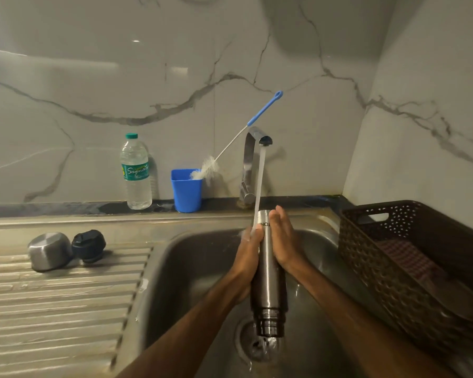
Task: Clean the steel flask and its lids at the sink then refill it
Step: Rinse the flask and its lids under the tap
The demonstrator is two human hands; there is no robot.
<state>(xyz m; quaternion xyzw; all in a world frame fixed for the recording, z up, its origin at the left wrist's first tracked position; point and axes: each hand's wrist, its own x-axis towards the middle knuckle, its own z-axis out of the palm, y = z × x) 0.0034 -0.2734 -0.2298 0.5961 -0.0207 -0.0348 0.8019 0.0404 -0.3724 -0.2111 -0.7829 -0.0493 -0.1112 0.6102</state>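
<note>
Sink (191, 268): L hand (247, 255) grips, R hand (281, 241) presses flask (268, 282).

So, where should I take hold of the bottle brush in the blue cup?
Pinch the bottle brush by its blue handle, coming from above right: the handle leans free past the tap, while the bristles rest in the blue cup.

Two hands, the left hand (249, 251) and the right hand (282, 241), have one steel flask (269, 285) between their fingers. Well left of the fingers lie two lids, one steel lid (49, 251) and one black lid (88, 245). Beyond the fingers stand one tap (248, 165), one blue cup (186, 193), one bottle brush (264, 107) and one water bottle (135, 173), with one brown basket (366, 241) to their right.
</note>
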